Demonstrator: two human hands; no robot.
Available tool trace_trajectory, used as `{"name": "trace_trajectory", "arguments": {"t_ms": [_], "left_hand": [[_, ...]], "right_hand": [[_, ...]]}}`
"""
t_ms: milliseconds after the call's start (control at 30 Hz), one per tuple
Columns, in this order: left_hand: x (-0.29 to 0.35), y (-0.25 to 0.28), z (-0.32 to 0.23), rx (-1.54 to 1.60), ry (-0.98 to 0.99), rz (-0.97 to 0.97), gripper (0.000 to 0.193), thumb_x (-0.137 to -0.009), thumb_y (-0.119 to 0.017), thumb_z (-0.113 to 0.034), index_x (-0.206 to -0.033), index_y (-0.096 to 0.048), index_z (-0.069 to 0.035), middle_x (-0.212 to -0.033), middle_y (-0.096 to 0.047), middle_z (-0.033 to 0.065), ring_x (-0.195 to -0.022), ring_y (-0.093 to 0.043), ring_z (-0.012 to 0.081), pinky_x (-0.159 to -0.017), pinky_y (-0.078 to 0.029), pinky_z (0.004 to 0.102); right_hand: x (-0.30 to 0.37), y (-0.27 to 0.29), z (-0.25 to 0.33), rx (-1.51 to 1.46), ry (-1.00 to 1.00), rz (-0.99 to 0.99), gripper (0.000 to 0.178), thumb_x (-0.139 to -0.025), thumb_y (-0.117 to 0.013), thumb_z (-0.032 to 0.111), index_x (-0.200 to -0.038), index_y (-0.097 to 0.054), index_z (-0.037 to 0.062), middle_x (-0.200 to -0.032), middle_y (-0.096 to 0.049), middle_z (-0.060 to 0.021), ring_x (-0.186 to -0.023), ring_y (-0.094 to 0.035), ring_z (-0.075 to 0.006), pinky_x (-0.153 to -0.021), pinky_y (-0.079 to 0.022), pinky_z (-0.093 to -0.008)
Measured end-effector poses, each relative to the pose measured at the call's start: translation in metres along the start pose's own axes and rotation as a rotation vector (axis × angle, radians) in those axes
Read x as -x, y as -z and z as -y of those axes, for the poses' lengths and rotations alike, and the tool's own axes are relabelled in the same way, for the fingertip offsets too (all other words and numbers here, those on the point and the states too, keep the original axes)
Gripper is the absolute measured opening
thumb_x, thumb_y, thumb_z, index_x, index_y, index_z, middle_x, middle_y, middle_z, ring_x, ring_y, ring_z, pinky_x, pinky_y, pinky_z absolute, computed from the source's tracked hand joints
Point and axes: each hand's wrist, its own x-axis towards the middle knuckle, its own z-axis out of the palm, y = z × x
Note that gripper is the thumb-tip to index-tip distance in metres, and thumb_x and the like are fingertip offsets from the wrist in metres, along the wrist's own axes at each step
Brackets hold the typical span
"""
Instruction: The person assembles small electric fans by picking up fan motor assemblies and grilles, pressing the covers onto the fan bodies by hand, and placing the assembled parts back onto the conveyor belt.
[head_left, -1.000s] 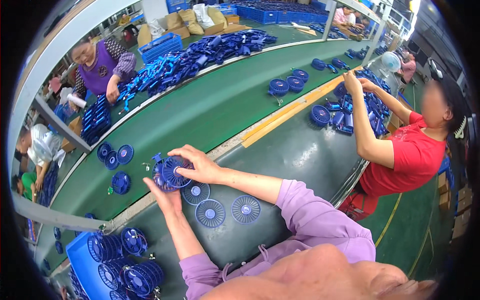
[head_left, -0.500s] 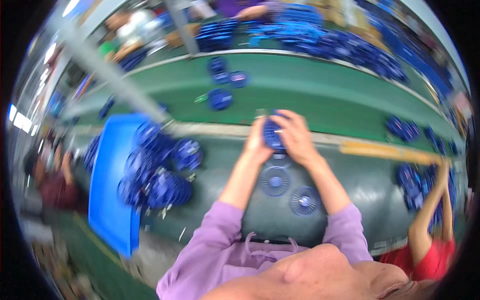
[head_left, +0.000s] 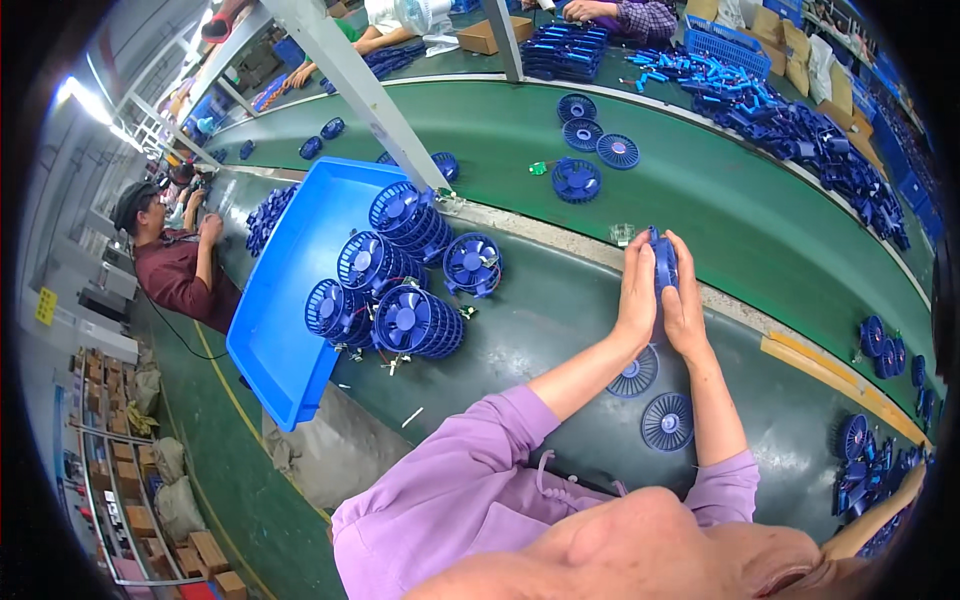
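Clasping blue fan housing (head_left: pixel 663 260) upright between left fingers (head_left: pixel 640 268) and right fingers (head_left: pixel 685 268).

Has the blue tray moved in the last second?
No, not noticeably: the blue tray still lies beside the foot of the white post, as it did before.

People (head_left: pixel 185 275) are working in a factory assembly hall; blue fan parts (head_left: pixel 577 180) are lying along a green belt (head_left: pixel 470 125); housings (head_left: pixel 418 322) are standing stacked on a worktop (head_left: pixel 550 312); strip lights (head_left: pixel 90 103) are glowing; a rack (head_left: pixel 110 433) is holding cardboard boxes (head_left: pixel 208 552).
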Motion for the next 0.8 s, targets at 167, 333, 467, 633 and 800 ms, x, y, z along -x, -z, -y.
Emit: {"name": "trace_trajectory", "arguments": {"t_ms": [167, 333, 467, 633, 800], "left_hand": [[0.001, -0.007, 0.000, -0.235, -0.353, 0.014, 0.042, -0.103, -0.035, -0.029, -0.134, -0.037, 0.000, -0.136, -0.041, 0.0143, -0.128, -0.038, 0.0214, -0.107, -0.029, 0.0349], [-0.003, -0.003, 0.003, -0.277, -0.360, 0.030, 0.040, -0.103, -0.035, -0.025, -0.133, -0.036, 0.001, -0.136, -0.041, 0.0152, -0.128, -0.038, 0.0229, -0.107, -0.029, 0.0353], [-0.013, 0.007, 0.008, -0.305, -0.276, 0.090, 0.041, -0.103, -0.035, -0.024, -0.134, -0.035, 0.002, -0.134, -0.043, 0.0157, -0.124, -0.042, 0.0231, -0.106, -0.031, 0.0348], [-0.040, 0.033, 0.013, -0.764, -0.362, 0.178, 0.038, -0.096, -0.049, -0.025, -0.124, -0.050, 0.001, -0.125, -0.052, 0.0193, -0.121, -0.047, 0.0326, -0.102, -0.035, 0.0402], [-0.095, 0.053, 0.000, -1.008, -0.506, -0.104, 0.056, -0.088, -0.060, -0.022, -0.132, -0.039, 0.006, -0.130, -0.043, 0.0262, -0.117, -0.041, 0.0413, -0.101, -0.033, 0.0475]], "right_hand": [[0.003, -0.007, -0.003, -0.113, -0.080, -0.035, 0.067, -0.095, -0.038, 0.048, -0.141, -0.031, 0.0007, -0.140, -0.038, -0.0191, -0.132, -0.037, -0.0304, -0.109, -0.027, -0.0388], [0.003, -0.012, -0.007, -0.231, -0.147, -0.059, 0.058, -0.097, -0.038, 0.039, -0.140, -0.033, 0.0012, -0.138, -0.039, -0.0170, -0.132, -0.036, -0.0277, -0.110, -0.026, -0.0375], [-0.004, -0.001, -0.009, -0.145, -0.140, -0.060, 0.054, -0.095, -0.048, 0.032, -0.139, -0.037, 0.0031, -0.136, -0.043, -0.0166, -0.127, -0.041, -0.0264, -0.107, -0.030, -0.0360], [-0.015, 0.047, -0.031, 0.153, -0.147, -0.231, 0.056, -0.084, -0.065, 0.025, -0.133, -0.048, 0.0046, -0.127, -0.053, -0.0153, -0.115, -0.053, -0.0255, -0.098, -0.040, -0.0350], [0.000, 0.106, -0.076, 0.900, -0.193, -0.456, 0.061, -0.081, -0.071, 0.033, -0.133, -0.048, 0.0084, -0.132, -0.047, -0.0217, -0.124, -0.044, -0.0368, -0.102, -0.037, -0.0465]]}}
